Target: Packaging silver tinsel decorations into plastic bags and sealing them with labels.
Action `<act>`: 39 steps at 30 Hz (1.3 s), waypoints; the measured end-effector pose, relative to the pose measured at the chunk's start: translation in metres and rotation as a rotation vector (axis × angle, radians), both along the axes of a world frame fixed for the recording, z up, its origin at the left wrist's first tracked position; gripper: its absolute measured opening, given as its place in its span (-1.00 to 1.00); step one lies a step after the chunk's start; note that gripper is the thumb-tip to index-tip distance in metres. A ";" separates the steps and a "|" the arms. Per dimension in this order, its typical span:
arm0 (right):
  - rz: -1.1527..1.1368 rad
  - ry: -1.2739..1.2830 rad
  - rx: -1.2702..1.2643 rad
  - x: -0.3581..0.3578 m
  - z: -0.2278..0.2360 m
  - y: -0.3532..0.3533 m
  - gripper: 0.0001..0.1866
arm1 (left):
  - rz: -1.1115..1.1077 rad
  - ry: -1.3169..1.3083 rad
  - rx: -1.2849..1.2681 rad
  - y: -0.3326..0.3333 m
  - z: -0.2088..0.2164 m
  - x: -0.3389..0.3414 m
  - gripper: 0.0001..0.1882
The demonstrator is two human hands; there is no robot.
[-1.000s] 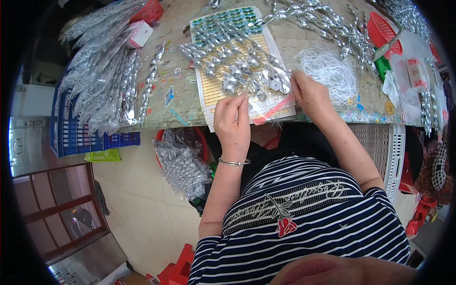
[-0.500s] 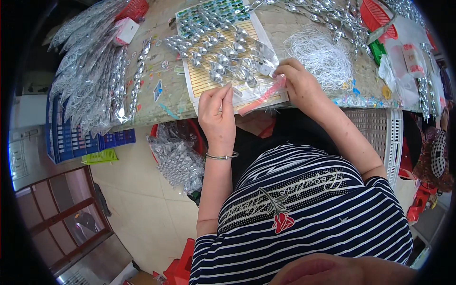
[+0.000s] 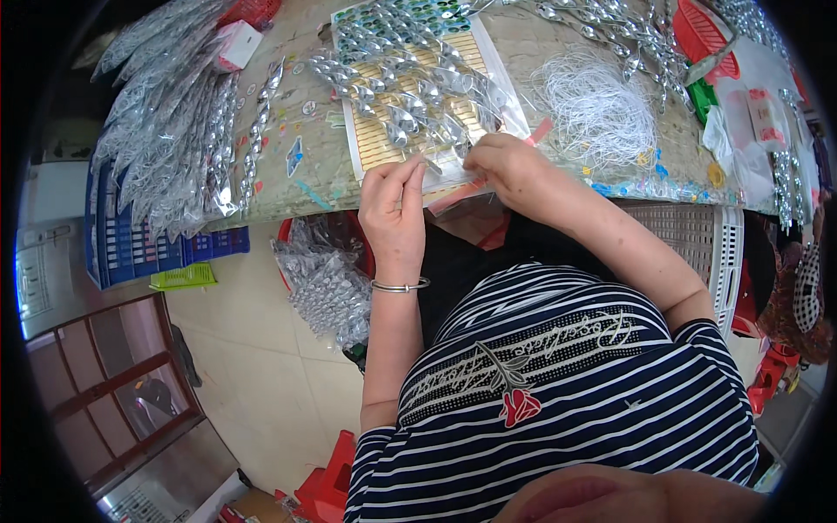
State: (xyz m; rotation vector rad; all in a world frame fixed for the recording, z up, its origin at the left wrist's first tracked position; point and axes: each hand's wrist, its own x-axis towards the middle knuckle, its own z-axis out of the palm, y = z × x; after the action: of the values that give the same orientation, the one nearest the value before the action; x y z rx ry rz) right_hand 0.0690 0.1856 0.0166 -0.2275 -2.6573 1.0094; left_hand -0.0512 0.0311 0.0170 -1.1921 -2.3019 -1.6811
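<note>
Silver leaf pieces (image 3: 410,105), heaped on a yellow-gridded card (image 3: 377,148) at near edge of surface (image 3: 314,179). Left hand (image 3: 394,205) at card's front edge, fingers (image 3: 410,179) pinched narrow on one small silver piece, possibly with a thread; too small to tell. Right hand (image 3: 506,166) just beside it, fingers curled shut over the card's lower right corner, holding something fine; exact item hidden by the knuckles. Pink strip (image 3: 536,132) poking out beyond right hand.

Risks, as judged:
- Card overhanging surface edge under both hands; a tug sideways could tip the heap off and down toward the bag of silver pieces (image 3: 327,283) on the floor.
- Piece in left pinch small and glossy; slack grip likely to drop it into the lap.
- White thread bundle (image 3: 597,109) lying loose just right of card; right sleeve or wrist could drag it and snarl strands.
- Finished silver strands (image 3: 174,131) draped over left edge of surface, above blue crate (image 3: 131,248); any jolt to surface may send them sliding.
- Bracelet (image 3: 399,285) on left wrist could snag thread.
</note>
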 end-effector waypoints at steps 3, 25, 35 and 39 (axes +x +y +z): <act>-0.072 0.188 0.035 -0.017 -0.008 -0.001 -0.78 | -0.009 0.017 -0.014 -0.003 -0.001 -0.003 -0.85; -0.351 0.032 0.302 -0.051 -0.003 0.022 -0.46 | -0.015 -0.005 0.037 0.006 0.003 0.000 -0.85; -0.322 -0.017 0.182 -0.066 0.014 0.032 -0.74 | -0.026 0.019 0.021 0.007 0.003 0.000 -0.85; -0.370 0.078 -0.058 -0.057 0.021 0.020 -0.75 | -0.008 0.007 0.040 0.010 0.005 0.002 -0.86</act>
State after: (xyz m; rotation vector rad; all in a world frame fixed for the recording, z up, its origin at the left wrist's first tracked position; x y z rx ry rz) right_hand 0.0121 0.2058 0.0375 -0.6501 -2.3953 0.9493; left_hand -0.0495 0.0411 0.0225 -1.1998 -2.2516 -1.7134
